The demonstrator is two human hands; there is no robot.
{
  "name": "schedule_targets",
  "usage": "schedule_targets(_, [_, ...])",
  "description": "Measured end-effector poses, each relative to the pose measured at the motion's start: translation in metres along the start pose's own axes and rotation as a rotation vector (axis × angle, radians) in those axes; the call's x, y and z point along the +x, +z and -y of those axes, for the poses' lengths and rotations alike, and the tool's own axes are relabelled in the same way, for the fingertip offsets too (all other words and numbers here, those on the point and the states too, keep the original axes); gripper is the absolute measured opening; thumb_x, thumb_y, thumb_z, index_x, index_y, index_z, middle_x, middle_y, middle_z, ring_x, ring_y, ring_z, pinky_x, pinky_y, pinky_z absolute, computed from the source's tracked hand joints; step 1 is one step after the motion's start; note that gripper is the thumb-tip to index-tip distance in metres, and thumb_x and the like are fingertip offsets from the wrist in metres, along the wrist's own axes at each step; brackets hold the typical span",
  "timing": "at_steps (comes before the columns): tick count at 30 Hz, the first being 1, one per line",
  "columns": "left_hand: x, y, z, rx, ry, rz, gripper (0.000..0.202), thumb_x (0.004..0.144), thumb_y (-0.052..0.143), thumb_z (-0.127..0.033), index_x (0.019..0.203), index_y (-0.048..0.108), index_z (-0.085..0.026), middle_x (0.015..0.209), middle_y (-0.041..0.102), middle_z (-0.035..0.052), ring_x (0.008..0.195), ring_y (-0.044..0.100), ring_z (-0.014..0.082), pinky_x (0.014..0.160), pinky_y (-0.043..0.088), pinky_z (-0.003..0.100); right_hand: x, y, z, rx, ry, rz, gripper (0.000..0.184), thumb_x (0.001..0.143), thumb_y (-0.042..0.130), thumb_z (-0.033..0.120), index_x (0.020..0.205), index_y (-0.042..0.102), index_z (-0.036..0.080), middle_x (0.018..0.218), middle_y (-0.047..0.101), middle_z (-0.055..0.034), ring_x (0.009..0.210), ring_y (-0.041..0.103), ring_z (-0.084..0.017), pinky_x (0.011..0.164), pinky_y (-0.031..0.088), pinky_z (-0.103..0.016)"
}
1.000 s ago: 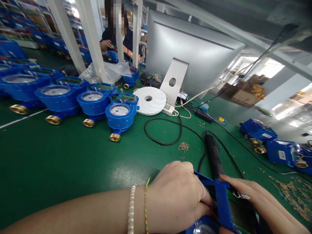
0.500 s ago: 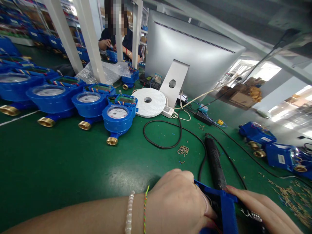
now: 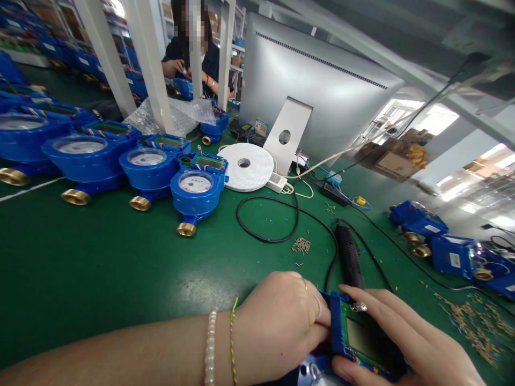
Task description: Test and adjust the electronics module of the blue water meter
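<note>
At the bottom of the view, my right hand (image 3: 418,332) grips a display board (image 3: 362,338), a green circuit board with a grey screen in a blue frame. Thumb and fingers hold it by opposite edges, and a small coil spring (image 3: 359,307) sticks up from it. Beneath lies a blue water meter (image 3: 308,370), mostly hidden by my hands and cut off by the frame. My left hand (image 3: 285,327) is closed, its fingers curled down beside the board at the meter's housing. Whatever those fingertips hold is hidden. Just beyond my hands lies a black electric screwdriver (image 3: 349,257).
Blue water meters (image 3: 196,190) stand in a row at left; others (image 3: 453,257) lie at right. Small screws (image 3: 301,246) form a pile ahead, with more scattered pieces (image 3: 475,327) at right. A white tape roll (image 3: 244,166), a monitor (image 3: 309,80) and cables lie beyond. A co-worker (image 3: 197,64) sits opposite.
My right hand has come left and up, turning the display board so its green face and screen now show. My left hand has shifted slightly left and stays curled at the meter.
</note>
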State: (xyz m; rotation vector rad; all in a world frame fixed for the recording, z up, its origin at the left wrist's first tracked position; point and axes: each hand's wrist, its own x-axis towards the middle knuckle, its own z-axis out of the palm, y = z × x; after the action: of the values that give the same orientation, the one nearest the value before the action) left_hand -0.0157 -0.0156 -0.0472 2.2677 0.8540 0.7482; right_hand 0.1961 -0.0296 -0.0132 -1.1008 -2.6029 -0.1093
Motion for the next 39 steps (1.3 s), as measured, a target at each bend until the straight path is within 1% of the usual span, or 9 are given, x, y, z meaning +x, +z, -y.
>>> schedule_targets(4, [-0.003, -0.002, -0.001, -0.024, -0.072, -0.072, 0.010, 0.081, 0.065, -0.017, 0.075, 0.073, -0.020, 0.086, 0.060, -0.0014, 0.080, 0.058, 0.0100, 0.070, 0.045, 0.019, -0.001, -0.001, 0.001, -0.001, -0.024, -0.010, 0.047, 0.085, 0.058, 0.051, 0.119, 0.054, 0.018, 0.101, 0.064, -0.0081, 0.082, 0.068, -0.019, 0.063, 0.057, -0.021])
schedule_targets(10, [0.001, 0.002, -0.005, -0.047, -0.130, -0.096, 0.016, 0.079, 0.064, -0.016, 0.064, 0.071, -0.020, 0.071, 0.057, -0.0028, 0.071, 0.057, 0.0114, 0.063, 0.045, 0.021, -0.001, -0.004, 0.002, -0.026, -0.016, 0.010, 0.048, 0.083, 0.061, 0.049, 0.118, 0.053, 0.017, 0.100, 0.064, -0.0083, 0.084, 0.068, -0.018, 0.065, 0.058, -0.021])
schedule_targets(14, [0.002, 0.010, -0.008, -0.033, -0.156, -0.146, 0.011, 0.080, 0.063, -0.020, 0.070, 0.069, -0.022, 0.071, 0.061, -0.0037, 0.071, 0.058, 0.0132, 0.062, 0.044, 0.024, -0.003, -0.002, 0.001, -0.018, -0.016, -0.052, 0.046, 0.084, 0.058, 0.050, 0.116, 0.054, 0.017, 0.100, 0.063, -0.0084, 0.083, 0.068, -0.017, 0.065, 0.058, -0.020])
schedule_targets(17, [0.003, 0.016, -0.010, -0.019, -0.201, -0.193, 0.006, 0.077, 0.062, -0.018, 0.072, 0.063, -0.020, 0.076, 0.059, -0.0034, 0.070, 0.057, 0.0132, 0.059, 0.042, 0.024, -0.005, -0.004, 0.002, -0.026, -0.028, -0.046, 0.046, 0.084, 0.059, 0.050, 0.115, 0.054, 0.016, 0.098, 0.064, -0.0087, 0.083, 0.068, -0.017, 0.067, 0.058, -0.020])
schedule_targets(20, [0.005, 0.016, -0.012, 0.009, -0.237, -0.213, 0.010, 0.073, 0.061, -0.016, 0.068, 0.054, -0.019, 0.077, 0.053, -0.0029, 0.065, 0.054, 0.0137, 0.055, 0.039, 0.026, -0.005, -0.007, 0.002, -0.024, -0.026, -0.015, 0.047, 0.083, 0.061, 0.048, 0.116, 0.052, 0.016, 0.100, 0.063, -0.0085, 0.085, 0.068, -0.017, 0.069, 0.058, -0.020])
schedule_targets(25, [0.005, -0.003, -0.016, -0.078, -0.191, -0.081, 0.005, 0.072, 0.068, -0.015, 0.071, 0.064, -0.017, 0.086, 0.056, -0.0015, 0.072, 0.056, 0.0111, 0.064, 0.045, 0.022, -0.008, -0.009, 0.001, -0.036, -0.008, -0.004, 0.048, 0.083, 0.062, 0.047, 0.118, 0.051, 0.016, 0.102, 0.063, -0.0083, 0.088, 0.067, -0.017, 0.071, 0.058, -0.020])
schedule_targets(29, [0.003, -0.017, -0.021, -0.053, -0.206, -0.005, 0.013, 0.068, 0.073, -0.016, 0.081, 0.068, -0.015, 0.098, 0.057, 0.0015, 0.076, 0.059, 0.0127, 0.068, 0.048, 0.024, -0.009, -0.008, 0.002, -0.047, 0.001, -0.003, 0.047, 0.084, 0.061, 0.046, 0.119, 0.051, 0.017, 0.103, 0.062, -0.0077, 0.088, 0.067, -0.017, 0.072, 0.057, -0.020])
schedule_targets(33, [0.007, -0.013, -0.020, 0.083, -0.090, 0.034, 0.003, 0.074, 0.067, -0.017, 0.073, 0.070, -0.015, 0.091, 0.058, 0.0022, 0.077, 0.059, 0.0140, 0.068, 0.048, 0.025, -0.008, -0.009, 0.004, -0.030, -0.002, -0.035, 0.045, 0.086, 0.057, 0.051, 0.117, 0.052, 0.018, 0.100, 0.063, -0.0073, 0.085, 0.067, -0.016, 0.068, 0.057, -0.019])
schedule_targets(39, [0.018, -0.001, -0.015, 0.133, -0.048, 0.051, 0.013, 0.074, 0.064, -0.016, 0.061, 0.066, -0.017, 0.072, 0.056, 0.0010, 0.075, 0.058, 0.0163, 0.060, 0.044, 0.026, -0.010, -0.008, 0.006, -0.025, 0.027, -0.025, 0.045, 0.085, 0.058, 0.050, 0.118, 0.052, 0.019, 0.102, 0.062, -0.0077, 0.087, 0.066, -0.017, 0.071, 0.057, -0.022])
